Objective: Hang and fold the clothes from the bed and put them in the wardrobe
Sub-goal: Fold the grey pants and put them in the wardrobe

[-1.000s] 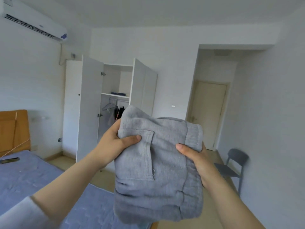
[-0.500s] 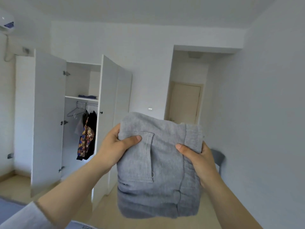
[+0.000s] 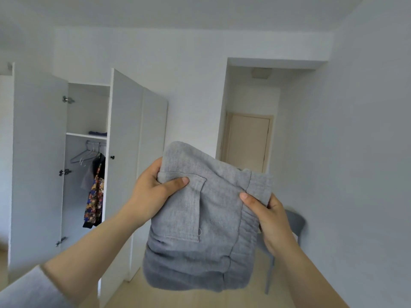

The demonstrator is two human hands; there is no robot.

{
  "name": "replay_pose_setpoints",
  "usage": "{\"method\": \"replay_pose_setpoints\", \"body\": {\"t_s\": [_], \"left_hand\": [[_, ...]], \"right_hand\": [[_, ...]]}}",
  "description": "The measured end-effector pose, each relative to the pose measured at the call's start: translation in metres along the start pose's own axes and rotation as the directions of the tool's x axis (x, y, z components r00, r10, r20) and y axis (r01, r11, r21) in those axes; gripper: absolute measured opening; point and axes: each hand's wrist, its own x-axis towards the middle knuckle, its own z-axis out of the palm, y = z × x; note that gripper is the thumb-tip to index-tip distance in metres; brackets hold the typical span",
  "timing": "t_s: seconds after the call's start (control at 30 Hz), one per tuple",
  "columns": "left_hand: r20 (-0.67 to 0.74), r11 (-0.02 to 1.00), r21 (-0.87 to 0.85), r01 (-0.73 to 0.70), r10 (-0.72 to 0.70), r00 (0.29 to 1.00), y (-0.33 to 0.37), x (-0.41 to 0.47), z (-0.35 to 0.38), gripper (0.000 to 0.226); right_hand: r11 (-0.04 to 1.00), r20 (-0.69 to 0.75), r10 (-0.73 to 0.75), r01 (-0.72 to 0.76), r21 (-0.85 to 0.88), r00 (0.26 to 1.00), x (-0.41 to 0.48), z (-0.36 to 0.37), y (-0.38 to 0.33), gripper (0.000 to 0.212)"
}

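Room: white walls (image 3: 367,152), pale floor (image 3: 178,298); passage (image 3: 255,96) at back right.
Wardrobe (image 3: 37,174): far left, stands open; inside is seen.
Shelf (image 3: 85,136): upper part of wardrobe; a folded blue item (image 3: 97,132) is laid on it.
Hangers (image 3: 85,155): spare ones hung on rail (image 3: 95,143) under shelf.
Hung clothes (image 3: 94,196): floral top + dark piece, already on rail, right side of opening.
L hand (image 3: 151,192): upper left edge of garment (image 3: 200,218) is gripped; thumb is pressed on front by pocket (image 3: 189,207), fingers curled behind.
Garment: grey, folded into a thick square, pocket side to camera. It is held up in mid-air at centre of view, apart from wardrobe, not yet in it.
Door (image 3: 246,141): beige, shut, at end of passage, behind garment.
R hand (image 3: 273,223): right edge is pinched; thumb on front, fingers wrapped behind.
Chair (image 3: 295,221): grey, partly hidden behind R hand.
Change: vs 1 s ago, bed + AC unit are no longer seen. View has been swung right, and wardrobe is seen closer & bigger. Grip and fold are unchanged.
Meaning: folding is judged done for this piece; carry-to-wardrobe step is under way. Shelf is prob. the target, as a folded item is already kept there.
Next: wardrobe to be approached; garment to be set flat on shelf so fold isn't lost.
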Motion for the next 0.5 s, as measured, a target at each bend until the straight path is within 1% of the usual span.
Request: {"method": "replay_pose_setpoints", "body": {"t_s": [0.13,0.2,0.3,0.43,0.5], "left_hand": [[-0.002,1.0,0.002,0.0,0.0,1.0,-0.039,0.041,0.007,0.033],[-0.003,1.0,-0.008,-0.012,0.012,1.0,-0.061,0.063,0.008,0.032],[-0.015,0.999,-0.01,-0.035,0.035,0.999,-0.09,0.1,0.008,0.034],[-0.004,0.999,-0.025,-0.034,0.034,0.999,-0.127,0.153,0.008,0.038],[-0.005,0.999,-0.041,-0.03,0.03,1.0,-0.148,0.175,0.007,0.039]], "right_hand": [[1.0,0.034,-0.01,0.01,0.008,0.999,0.041,0.001,0.025,0.061],[0.998,0.067,-0.022,0.026,-0.06,0.998,0.063,0.003,0.036,0.057],[0.988,0.138,0.001,0.02,-0.151,0.99,0.099,0.009,0.055,0.052],[0.962,0.143,0.006,0.034,-0.271,0.99,0.155,0.017,0.079,0.048],[0.956,0.147,-0.003,0.045,-0.289,0.989,0.182,0.021,0.094,0.046]]}}
